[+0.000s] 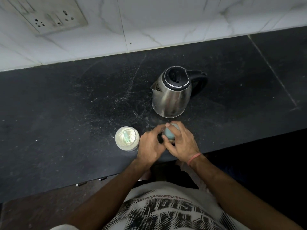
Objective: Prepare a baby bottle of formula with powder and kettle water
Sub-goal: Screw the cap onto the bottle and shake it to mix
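Observation:
A baby bottle with a pale blue-grey cap [169, 133] stands on the black counter near its front edge, mostly hidden by my hands. My right hand [181, 141] wraps around the cap from above. My left hand [150, 145] grips the bottle's lower part from the left. An open jar of white formula powder [127, 138] with a light green scoop lying in it stands just left of my left hand. A steel kettle [172, 95] with a black lid and handle stands behind the bottle, its lid down and its spout pointing left.
The black stone counter [66, 113] runs along a white marble-tiled wall with a switch and socket plate [48, 15] at the upper left. The counter's front edge [232, 143] lies just under my wrists.

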The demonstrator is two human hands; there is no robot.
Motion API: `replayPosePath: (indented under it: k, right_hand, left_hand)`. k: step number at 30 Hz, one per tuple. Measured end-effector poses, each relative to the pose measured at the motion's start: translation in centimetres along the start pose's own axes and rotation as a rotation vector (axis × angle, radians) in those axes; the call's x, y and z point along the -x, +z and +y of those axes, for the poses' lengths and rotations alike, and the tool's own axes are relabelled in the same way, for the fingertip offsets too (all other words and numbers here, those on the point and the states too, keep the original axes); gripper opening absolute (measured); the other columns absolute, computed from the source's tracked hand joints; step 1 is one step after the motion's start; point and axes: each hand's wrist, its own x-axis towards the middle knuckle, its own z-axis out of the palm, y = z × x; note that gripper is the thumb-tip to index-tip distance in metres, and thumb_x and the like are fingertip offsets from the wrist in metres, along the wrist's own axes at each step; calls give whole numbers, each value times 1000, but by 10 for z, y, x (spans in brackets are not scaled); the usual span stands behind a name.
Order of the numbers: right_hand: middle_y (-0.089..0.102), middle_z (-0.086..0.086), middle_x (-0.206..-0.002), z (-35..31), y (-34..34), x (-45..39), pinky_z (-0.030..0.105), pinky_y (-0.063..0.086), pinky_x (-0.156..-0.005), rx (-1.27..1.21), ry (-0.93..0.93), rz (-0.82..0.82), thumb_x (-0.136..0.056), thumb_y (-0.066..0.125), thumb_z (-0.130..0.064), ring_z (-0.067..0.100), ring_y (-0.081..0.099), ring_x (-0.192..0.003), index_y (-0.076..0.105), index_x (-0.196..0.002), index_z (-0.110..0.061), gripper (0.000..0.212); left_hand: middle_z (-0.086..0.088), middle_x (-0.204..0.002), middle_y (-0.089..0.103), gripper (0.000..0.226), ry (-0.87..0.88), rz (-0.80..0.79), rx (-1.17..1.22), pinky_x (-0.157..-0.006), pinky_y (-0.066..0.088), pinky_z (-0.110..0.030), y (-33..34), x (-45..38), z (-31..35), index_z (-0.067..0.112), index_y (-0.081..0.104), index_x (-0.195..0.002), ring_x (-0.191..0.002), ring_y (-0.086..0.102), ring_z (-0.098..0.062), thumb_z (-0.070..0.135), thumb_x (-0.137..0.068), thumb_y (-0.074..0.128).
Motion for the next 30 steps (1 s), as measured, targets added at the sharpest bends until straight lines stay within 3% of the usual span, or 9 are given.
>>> replayPosePath:
  k: [7, 13, 16, 19, 21, 23, 25, 28, 30]
  right_hand:
    - [63, 18, -130, 16, -13, -8, 42, 59, -57, 36, -120, -117, -103, 72, -34, 32, 71, -82, 27, -155, -25, 69]
    - [70, -6, -130, 12, -43, -24, 46, 65, -84, -83, 155, -169, -99, 79, -43, 21, 76, -95, 40, -156, -38, 69]
    - [71, -13, -120, 25, -89, -42, 45, 64, -85, -287, 493, 49, -93, 87, -40, 19, 76, -95, 48, -148, -43, 68]
    - [67, -6, -127, 27, -126, -56, 42, 65, -67, -642, 809, 418, -99, 81, -37, 25, 79, -103, 43, -149, -38, 63]
    - [67, 2, -127, 21, -136, -60, 34, 60, -55, -824, 975, 555, -104, 75, -39, 25, 80, -85, 35, -150, -30, 62]
    - [69, 6, -115, 17, -142, -58, 33, 57, -48, -907, 976, 350, -106, 74, -33, 21, 72, -66, 38, -145, -27, 53]
    - [65, 2, -119, 15, -146, -50, 33, 60, -55, -884, 813, 58, -104, 76, -28, 15, 74, -80, 48, -144, -31, 49]
    - [64, 3, -119, 9, -150, -46, 35, 62, -55, -931, 791, 112, -107, 72, -29, 11, 73, -76, 46, -146, -32, 47]
    - [68, 10, -106, 7, -150, -47, 37, 59, -48, -942, 734, -76, -105, 75, -29, 22, 67, -59, 43, -144, -34, 50]
  left_hand:
    - [15, -120, 85, 52, -40, 21, -62, -95, 66, -42, 4, -6, -2, 39, 71, -137, -108, 82, -11, 26, -89, 84]
    - [13, -139, 79, 71, -18, 90, -90, -103, 63, -42, 14, 6, 8, 34, 60, -158, -123, 76, -16, 44, -92, 86]
    - [1, -156, 69, 86, -45, 70, -99, -119, 54, -39, 28, 14, 22, 23, 54, -168, -142, 65, -21, 42, -93, 92]
    - [1, -175, 49, 87, 12, 31, -164, -133, 40, -39, 46, 21, 32, 22, 45, -173, -163, 42, -18, 41, -99, 86]
    - [2, -185, 31, 91, 44, 10, -211, -139, 28, -34, 61, 22, 33, 20, 35, -177, -173, 23, -17, 37, -101, 82]
    - [-4, -189, 21, 96, 61, 4, -256, -141, 19, -35, 76, 22, 31, 12, 28, -179, -176, 11, -21, 37, -102, 79]
    - [-15, -188, 17, 97, 62, -1, -333, -143, 13, -37, 87, 23, 27, 2, 24, -178, -177, 8, -28, 47, -105, 70]
    - [-28, -185, 15, 97, 28, -27, -607, -144, 3, -43, 100, 22, 25, -7, 24, -176, -176, 8, -38, 64, -111, 37]
    - [-34, -184, 12, 94, 68, -102, -758, -143, 1, -49, 105, 20, 21, -8, 16, -176, -175, 2, -45, 60, -112, 21]
